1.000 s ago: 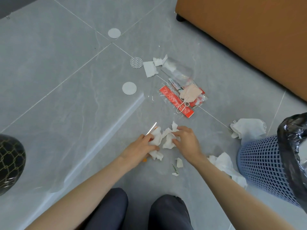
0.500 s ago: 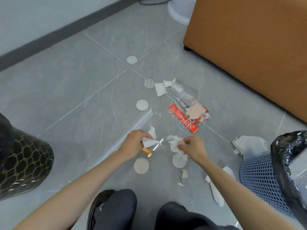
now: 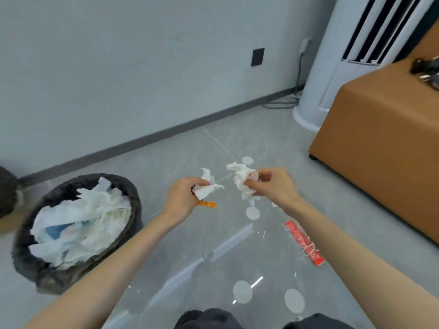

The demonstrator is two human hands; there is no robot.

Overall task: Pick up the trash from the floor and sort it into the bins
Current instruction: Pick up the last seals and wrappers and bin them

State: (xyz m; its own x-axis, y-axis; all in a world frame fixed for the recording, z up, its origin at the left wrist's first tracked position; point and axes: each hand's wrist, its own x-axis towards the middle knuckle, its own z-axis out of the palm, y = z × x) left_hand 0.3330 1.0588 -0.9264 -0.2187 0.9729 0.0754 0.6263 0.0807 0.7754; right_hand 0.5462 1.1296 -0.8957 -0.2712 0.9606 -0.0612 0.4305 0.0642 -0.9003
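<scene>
My left hand [image 3: 181, 200] grips crumpled white tissue [image 3: 207, 185] together with an orange wrapper [image 3: 207, 204] that sticks out below the fist. My right hand [image 3: 273, 186] holds a bigger wad of white tissue [image 3: 242, 180] and a round white pad [image 3: 253, 175] pinched at its fingertips. Both hands are raised above the grey floor, close together. A black-lined bin [image 3: 128, 193] full of white tissue stands on the floor to the left of my left hand.
On the floor lie a red wrapper with a string [image 3: 303, 242] and several round white pads [image 3: 241, 292]. A brown cabinet [image 3: 380, 150] stands at the right, with a white tower appliance [image 3: 332, 67] behind it. My knees [image 3: 204, 319] show at the bottom.
Both hands have lifted off the floor with the tissue they gathered. The view has swung up and left, so the tissue-filled black bin now shows and the blue basket is out of frame.
</scene>
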